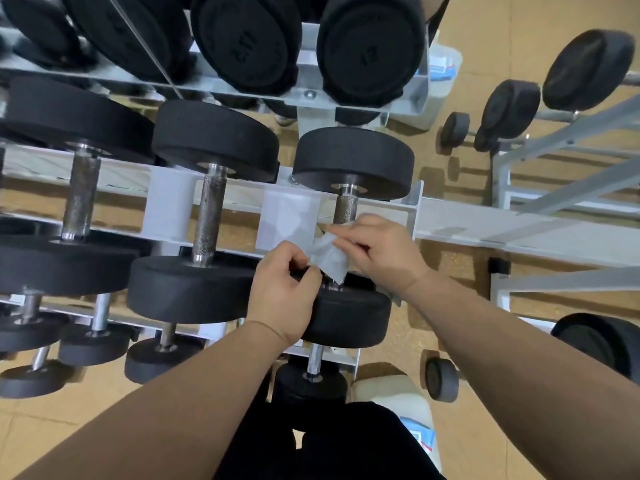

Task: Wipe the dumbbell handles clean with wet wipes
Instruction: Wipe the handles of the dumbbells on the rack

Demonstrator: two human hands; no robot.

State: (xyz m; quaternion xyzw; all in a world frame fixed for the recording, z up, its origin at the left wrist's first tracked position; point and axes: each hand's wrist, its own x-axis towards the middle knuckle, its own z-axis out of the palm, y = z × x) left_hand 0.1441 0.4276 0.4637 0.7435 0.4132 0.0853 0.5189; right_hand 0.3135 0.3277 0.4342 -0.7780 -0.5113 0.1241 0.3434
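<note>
Head view: wet wipe [329, 258] in the pinch of left hand [284, 296] and right hand [381, 254], just beside the dumbbell handle [346, 207].

My left hand [280, 292], right hand [381, 254]: bare. My forearms [180, 403] bare from wrist to frame edge, thin crease line at each wrist. My black clothing [329, 448] at bottom centre: plain matte fabric, likely trousers, narrow gap between legs.

I get bright, even indoor light; soft shadows fall on the floor [485, 39] beyond the fingers [349, 242], the rack rails [485, 220] bow right of them, and fine detail looks smeared
</note>
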